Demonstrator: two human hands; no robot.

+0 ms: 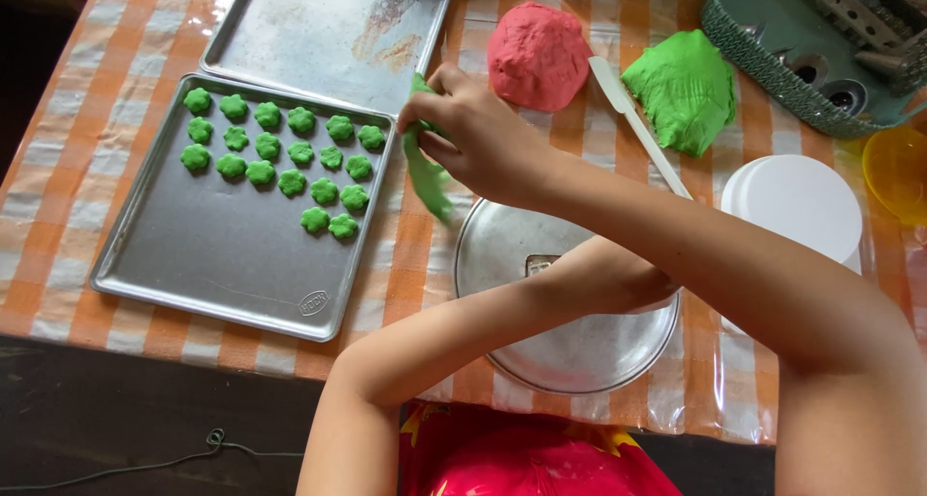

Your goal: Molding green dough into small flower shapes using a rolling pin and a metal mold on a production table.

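Observation:
My right hand (478, 139) reaches across the table and pinches a limp strip of green dough (426, 179), which hangs down beside the right edge of a metal baking tray (232, 255). Several small green flower-shaped dough pieces (280, 148) lie in rows in the tray's upper half. My left forearm crosses under my right arm over a round metal plate (579, 351). Only a little of my left hand (628, 283) shows past the right forearm, so I cannot see its fingers or anything it holds.
A second, empty baking tray (328, 28) lies behind the first. A red dough lump (537, 54), a green dough lump (682, 88) and a white plastic knife (632, 119) sit at the back. White round discs (801, 206), a teal basket (772, 42) and a yellow bowl (898, 172) stand right.

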